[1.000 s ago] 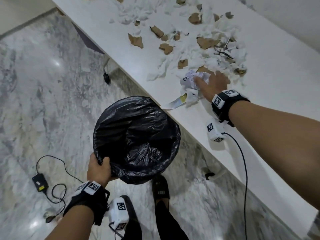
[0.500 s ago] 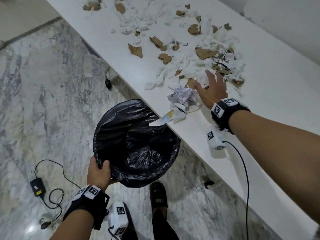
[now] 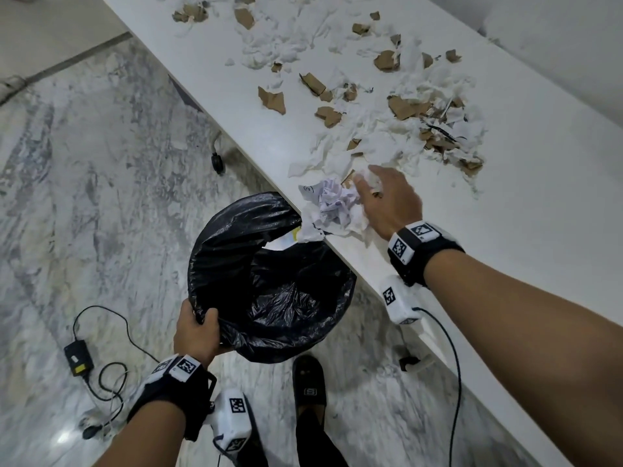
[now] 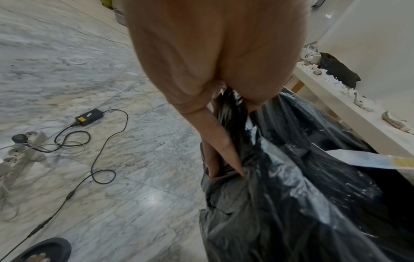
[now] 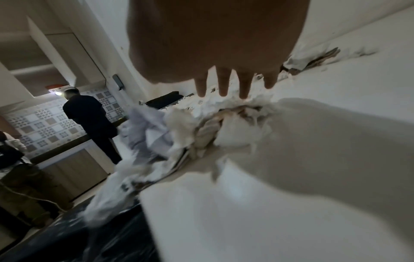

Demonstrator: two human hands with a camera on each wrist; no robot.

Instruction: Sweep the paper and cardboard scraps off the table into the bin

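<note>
Torn white paper and brown cardboard scraps (image 3: 397, 106) lie spread over the white table (image 3: 539, 203). A crumpled wad of paper (image 3: 332, 205) sits at the table's near edge, partly hanging over the bin (image 3: 269, 281), which is lined with a black bag. My right hand (image 3: 387, 200) lies flat with straight fingers (image 5: 224, 85) against the wad (image 5: 179, 131) and pushes it. My left hand (image 3: 199, 332) grips the bin's bag-covered rim (image 4: 235, 159) and holds the bin below the table edge. A white and yellow strip (image 4: 369, 160) sticks out over the bin.
A black power adapter (image 3: 79, 357) with its cable and a power strip (image 4: 20, 148) lie on the marble floor to the left. My sandalled foot (image 3: 308, 382) stands beside the bin. A table castor (image 3: 217, 161) shows under the table. A person (image 5: 89, 122) stands far off.
My right hand has swept the crumpled wad from the scrap pile to the table's edge, over the bin. My left hand has brought the bin closer under the edge.
</note>
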